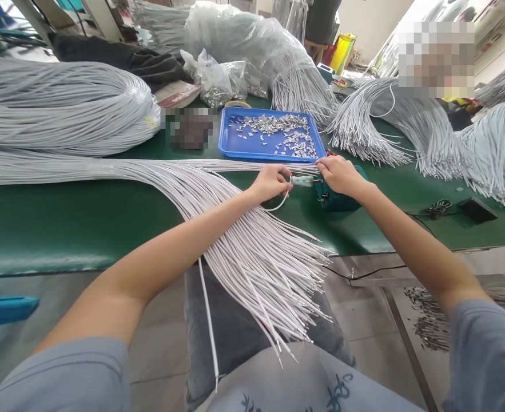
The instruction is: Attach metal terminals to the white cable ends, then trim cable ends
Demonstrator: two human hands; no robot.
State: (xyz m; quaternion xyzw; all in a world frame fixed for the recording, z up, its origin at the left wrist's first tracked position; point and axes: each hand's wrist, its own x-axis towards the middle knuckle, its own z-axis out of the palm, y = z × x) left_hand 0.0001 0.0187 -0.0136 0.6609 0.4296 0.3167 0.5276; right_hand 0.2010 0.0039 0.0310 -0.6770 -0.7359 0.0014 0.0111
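Observation:
My left hand (271,183) is closed in a pinch on a white wire (281,204), which loops down below the fingers. Just right of those fingertips is a pale translucent handle (302,181), like a screwdriver's, with a metal shaft toward a dark green box-shaped device (340,197). Over the device's upper left side rests my right hand (340,174), its fingers bent together; what they hold, if anything, is hidden. Under my left forearm a thick bundle of white wires (252,246) fans over the table edge toward my lap.
Behind my hands, a blue tray (230,150) holds many small metal pieces. Large grey wire bundles lie left (63,109) and right (436,137) on the green table (84,229). A black adapter (477,210) and cable sit at right. A cushion (222,320) is below.

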